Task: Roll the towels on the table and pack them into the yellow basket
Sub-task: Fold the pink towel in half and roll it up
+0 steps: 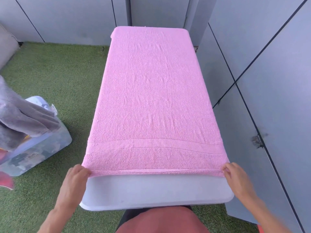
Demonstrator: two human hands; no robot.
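Early stage: the pink towel (151,91) lies flat along the bench (156,190), covering it from the far edge to just short of the near edge, no roll started yet. Left hand (75,178) pinches the towel's near-left corner and right hand (235,175) pinches the near-right corner, both at the hem, looks like the setup for the first turn of the roll. Grey towels (21,118) are draped over a clear bin (42,148) on the grass left of the bench, likely next in line; yellow basket isn't in view, so all packing remains.
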